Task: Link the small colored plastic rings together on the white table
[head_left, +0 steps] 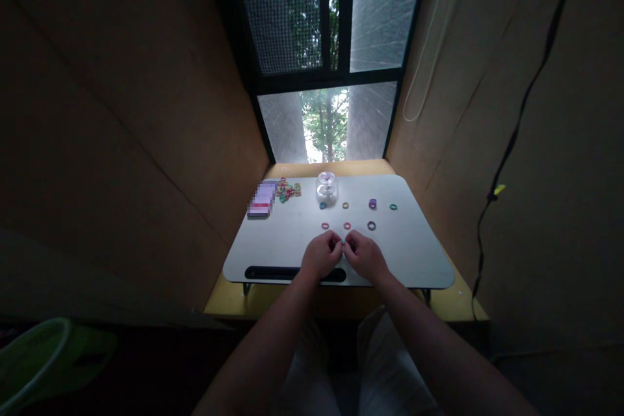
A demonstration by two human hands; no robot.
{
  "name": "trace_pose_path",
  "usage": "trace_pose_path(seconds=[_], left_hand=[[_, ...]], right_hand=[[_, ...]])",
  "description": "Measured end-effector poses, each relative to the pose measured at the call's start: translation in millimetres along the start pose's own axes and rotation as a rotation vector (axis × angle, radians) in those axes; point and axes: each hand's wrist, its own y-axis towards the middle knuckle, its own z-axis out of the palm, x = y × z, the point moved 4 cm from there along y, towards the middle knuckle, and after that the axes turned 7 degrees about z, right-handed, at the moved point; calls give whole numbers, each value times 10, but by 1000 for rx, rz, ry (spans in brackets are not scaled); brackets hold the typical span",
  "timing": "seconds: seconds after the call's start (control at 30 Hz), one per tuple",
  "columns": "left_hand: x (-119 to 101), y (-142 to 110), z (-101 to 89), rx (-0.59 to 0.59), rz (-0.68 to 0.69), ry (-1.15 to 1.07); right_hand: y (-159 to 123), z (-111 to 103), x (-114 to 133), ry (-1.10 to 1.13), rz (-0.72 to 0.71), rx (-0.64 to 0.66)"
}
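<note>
My left hand (324,253) and my right hand (363,254) meet over the front of a white folding lap table (273,240). Both have their fingers pinched together around a small reddish piece (343,245), mostly hidden by the fingertips. Just beyond them lie small rings that look like hair ties: a pink ring (325,225), a red ring (347,225) and a dark ring (372,225). Farther back sit a blue ring (322,206), a yellow ring (346,205), a purple ring (373,204) and a green ring (393,207).
A clear round jar (327,188) stands at the table's back middle. Left of it is a pile of coloured rings (288,190), beside a phone (262,199) with its screen lit. A dark slot (273,272) runs along the front edge. A green basket (58,357) is at lower left.
</note>
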Motion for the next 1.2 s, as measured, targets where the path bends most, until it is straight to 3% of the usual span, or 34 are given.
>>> trace_pose_path(seconds=[1.2], left_hand=[[33, 3, 26, -36, -9, -15]], right_hand=[[17, -3, -9, 55, -8, 8]])
